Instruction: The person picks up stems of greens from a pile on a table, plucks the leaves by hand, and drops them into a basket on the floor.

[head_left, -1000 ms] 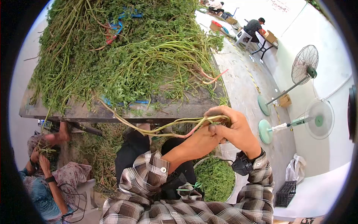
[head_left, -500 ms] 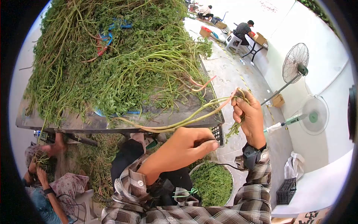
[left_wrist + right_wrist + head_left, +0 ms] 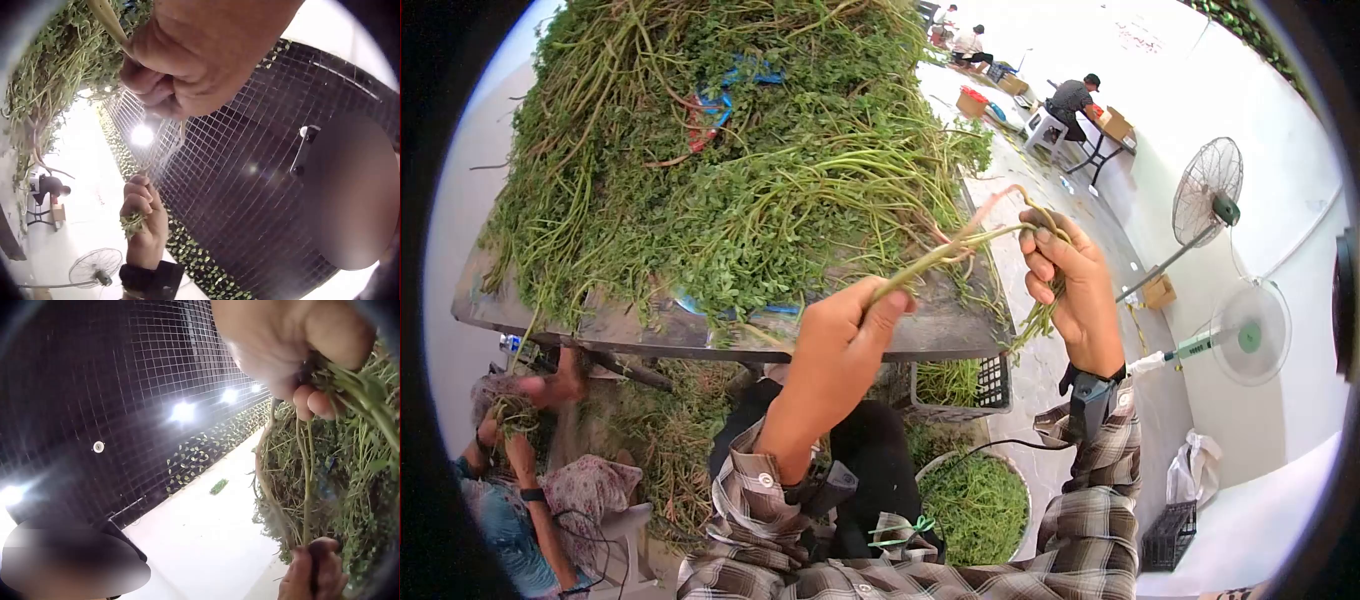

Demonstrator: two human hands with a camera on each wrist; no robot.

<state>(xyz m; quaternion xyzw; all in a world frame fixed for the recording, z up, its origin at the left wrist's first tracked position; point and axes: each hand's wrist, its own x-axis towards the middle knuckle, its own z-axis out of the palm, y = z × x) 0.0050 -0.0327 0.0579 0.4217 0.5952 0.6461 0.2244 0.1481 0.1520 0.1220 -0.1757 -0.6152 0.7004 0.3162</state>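
Note:
A few long, pale green and pinkish plant stems stretch between the two hands in front of the table edge. My left hand grips them with the thumb on top, and a thin end trails out behind it to the left. My right hand pinches the other part of the stems, one of which loops up above its fingertips. Leafy green tips hang under the right hand's fingers. In the right wrist view, separate stems run from the right hand down to the left hand.
A big heap of leafy stems covers the dark table. Below are a black crate with greens and a round tub of cut greens. Another person sits at left. Fans stand at right.
The hands were together over the stems, then the left hand dropped below them. Now it has taken hold of the stems left of the right hand, which still holds them.

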